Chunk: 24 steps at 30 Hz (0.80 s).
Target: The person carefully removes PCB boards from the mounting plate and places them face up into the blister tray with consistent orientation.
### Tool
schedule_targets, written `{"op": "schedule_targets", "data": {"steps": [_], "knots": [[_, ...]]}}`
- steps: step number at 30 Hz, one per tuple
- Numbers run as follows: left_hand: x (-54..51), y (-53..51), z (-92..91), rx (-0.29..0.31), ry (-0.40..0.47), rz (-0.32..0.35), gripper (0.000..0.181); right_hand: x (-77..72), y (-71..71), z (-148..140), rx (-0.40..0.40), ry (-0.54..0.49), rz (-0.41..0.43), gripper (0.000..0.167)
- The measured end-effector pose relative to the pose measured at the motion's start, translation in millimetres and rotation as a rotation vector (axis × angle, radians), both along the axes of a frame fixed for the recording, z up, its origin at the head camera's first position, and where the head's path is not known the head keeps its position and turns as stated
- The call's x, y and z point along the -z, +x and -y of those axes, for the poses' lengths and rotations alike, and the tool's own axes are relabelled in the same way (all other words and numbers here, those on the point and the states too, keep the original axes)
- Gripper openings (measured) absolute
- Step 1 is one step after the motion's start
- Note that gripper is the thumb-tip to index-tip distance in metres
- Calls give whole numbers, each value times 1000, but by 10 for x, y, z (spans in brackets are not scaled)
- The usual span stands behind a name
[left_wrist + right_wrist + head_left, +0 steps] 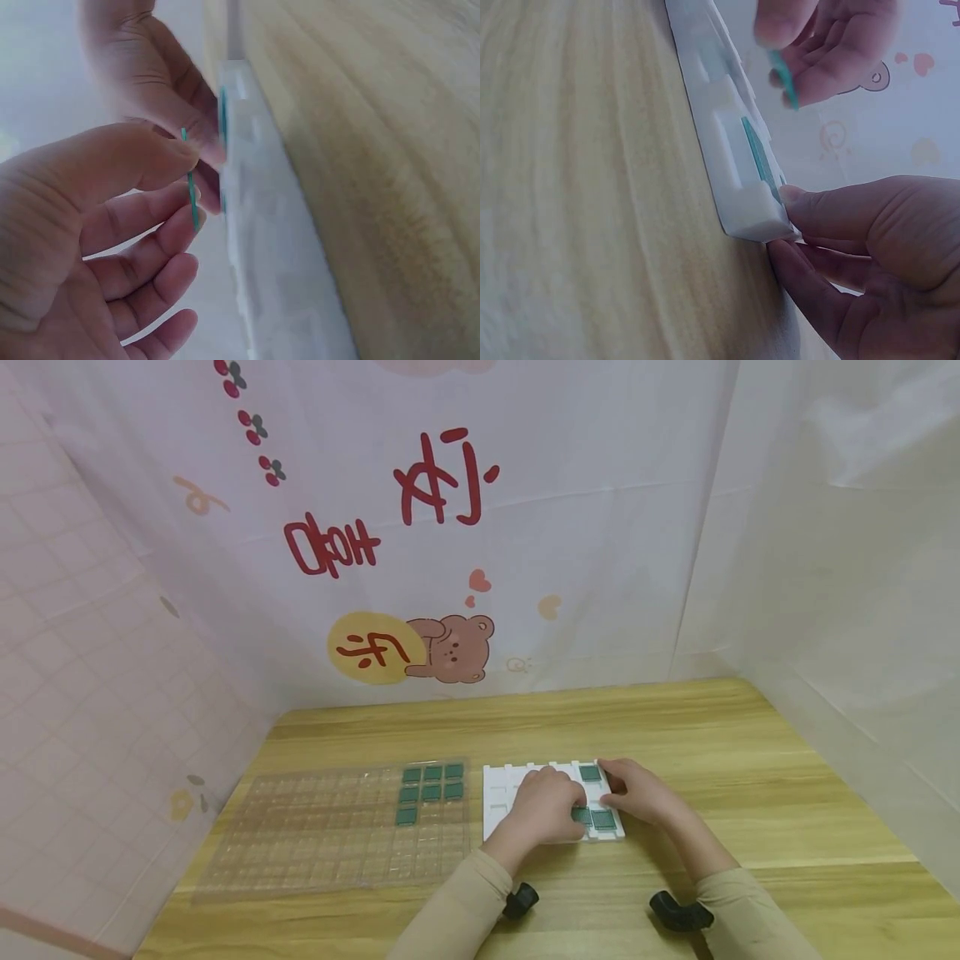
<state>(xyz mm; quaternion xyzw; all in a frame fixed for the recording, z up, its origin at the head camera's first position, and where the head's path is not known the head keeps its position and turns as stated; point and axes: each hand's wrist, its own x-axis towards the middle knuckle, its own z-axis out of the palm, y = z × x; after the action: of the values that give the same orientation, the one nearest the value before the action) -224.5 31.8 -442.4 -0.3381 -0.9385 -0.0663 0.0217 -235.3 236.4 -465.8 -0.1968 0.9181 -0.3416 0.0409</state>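
My left hand is over the white tray. In the left wrist view its thumb and fingers pinch a thin green circuit board by its faces, held edge-on and apart from the tray. My right hand grips the tray's right end, thumb and a finger at its edge in the right wrist view. Green boards lie in the tray's right part: one in the far corner and another in the near corner. The left hand hides some of the tray's middle pockets.
Left of the white tray lies a wide clear plastic tray with many pockets. Several green boards sit in its far right part. Both trays rest on a wooden table, with white printed curtains behind and at the sides.
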Motion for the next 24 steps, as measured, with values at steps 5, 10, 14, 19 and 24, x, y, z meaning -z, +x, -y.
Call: {"op": "schedule_targets", "data": {"steps": [5,10,14,19,24], "knots": [[-111,61,76,8,51,-24,18,7,-1,-1,-7,-13,0,60],[-162,101,160,-2,92,-36,21,21,-12,4,-8,-10,-1,60],[-186,107,244,-1,125,-74,20,16,-10,7,10,-8,9,61],[-223,106,361,-19,153,-103,19,3,-4,8,25,-3,20,61],[-237,93,470,-40,168,-106,20,14,-5,8,38,16,20,61]]}}
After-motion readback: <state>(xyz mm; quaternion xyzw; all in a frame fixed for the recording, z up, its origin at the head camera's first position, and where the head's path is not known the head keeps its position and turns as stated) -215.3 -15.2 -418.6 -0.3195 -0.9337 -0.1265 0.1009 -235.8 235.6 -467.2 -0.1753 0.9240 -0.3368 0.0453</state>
